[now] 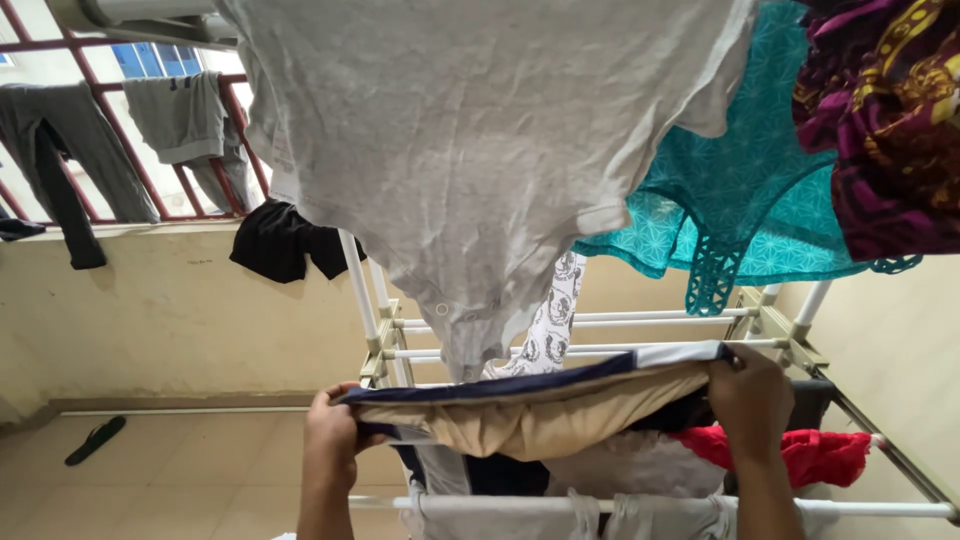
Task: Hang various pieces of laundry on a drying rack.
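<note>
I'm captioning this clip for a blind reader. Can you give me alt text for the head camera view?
Two hands, left hand and right hand, stretch a tan and navy garment across a white drying rack. A grey bodysuit, a teal cloth and a purple patterned cloth hang above; a red garment lies on the rack.

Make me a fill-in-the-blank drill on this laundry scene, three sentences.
1. Both hands, left hand and right hand, stretch a tan and ____ garment over the drying rack.
2. The cloth below the right hand is ____.
3. A dark ____ lies on the floor.

Missing words: navy; red; sandal
</note>
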